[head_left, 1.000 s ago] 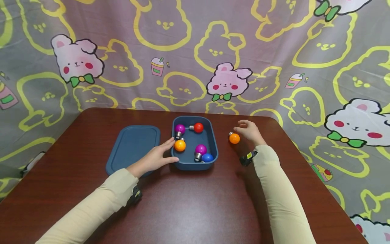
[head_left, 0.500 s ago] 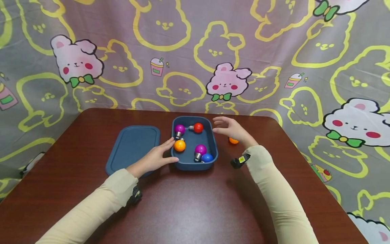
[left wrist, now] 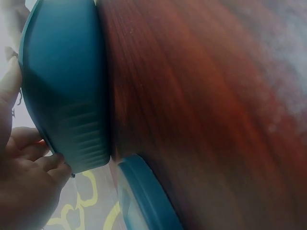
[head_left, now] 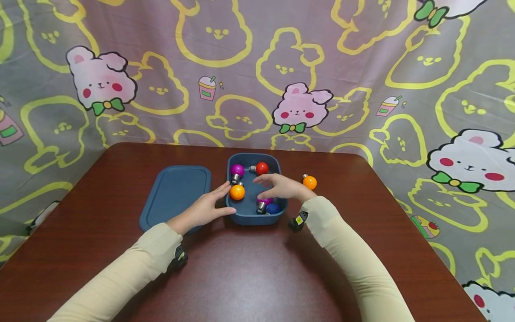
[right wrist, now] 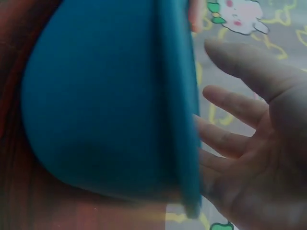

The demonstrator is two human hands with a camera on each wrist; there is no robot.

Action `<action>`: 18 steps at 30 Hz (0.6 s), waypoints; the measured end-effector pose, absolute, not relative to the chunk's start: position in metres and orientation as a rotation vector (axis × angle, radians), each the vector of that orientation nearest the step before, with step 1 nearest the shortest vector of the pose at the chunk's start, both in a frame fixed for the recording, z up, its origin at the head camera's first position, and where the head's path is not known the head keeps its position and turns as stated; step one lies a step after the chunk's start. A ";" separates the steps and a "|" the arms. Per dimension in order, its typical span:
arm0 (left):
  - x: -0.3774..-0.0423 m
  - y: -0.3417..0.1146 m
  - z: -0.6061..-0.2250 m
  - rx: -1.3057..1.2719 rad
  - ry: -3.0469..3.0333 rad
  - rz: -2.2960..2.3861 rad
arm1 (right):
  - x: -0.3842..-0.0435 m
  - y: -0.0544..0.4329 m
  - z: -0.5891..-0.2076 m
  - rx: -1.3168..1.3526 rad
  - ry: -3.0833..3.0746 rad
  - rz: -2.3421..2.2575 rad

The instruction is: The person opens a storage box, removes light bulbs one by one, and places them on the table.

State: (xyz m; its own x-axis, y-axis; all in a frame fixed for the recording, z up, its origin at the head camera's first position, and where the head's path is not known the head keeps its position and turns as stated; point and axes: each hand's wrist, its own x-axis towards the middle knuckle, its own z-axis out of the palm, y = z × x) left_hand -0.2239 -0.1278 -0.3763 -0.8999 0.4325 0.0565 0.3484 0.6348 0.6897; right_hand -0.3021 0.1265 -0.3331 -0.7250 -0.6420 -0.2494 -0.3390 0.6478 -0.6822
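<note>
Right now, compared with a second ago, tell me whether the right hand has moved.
Yes. In the head view the right hand has moved left, from beside the loose orange bulb to above the dark blue box, which has not shifted.

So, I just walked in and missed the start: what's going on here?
A person's left hand touches the rim of a blue-grey container, while the right hand, apparently empty, is over it. Inside are two purple light bulbs, a red bulb, an orange bulb and a blue bulb. Another orange bulb lies on the table to the right; a matching lid lies to the left.
</note>
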 end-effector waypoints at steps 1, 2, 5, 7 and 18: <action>-0.224 -0.128 -0.376 0.650 2.733 1.117 | -0.302 0.125 -0.335 -0.760 2.394 -0.821; -0.224 -0.127 -0.376 0.644 2.730 1.116 | -0.301 0.123 -0.336 -0.755 2.395 -0.789; -0.224 -0.127 -0.376 0.647 2.728 1.120 | -0.301 0.119 -0.339 -0.736 2.398 -0.719; -0.224 -0.127 -0.376 0.647 2.729 1.121 | -0.300 0.117 -0.341 -0.737 2.403 -0.679; -0.223 -0.127 -0.376 0.653 2.730 1.129 | -0.299 0.111 -0.341 -0.753 2.422 -0.538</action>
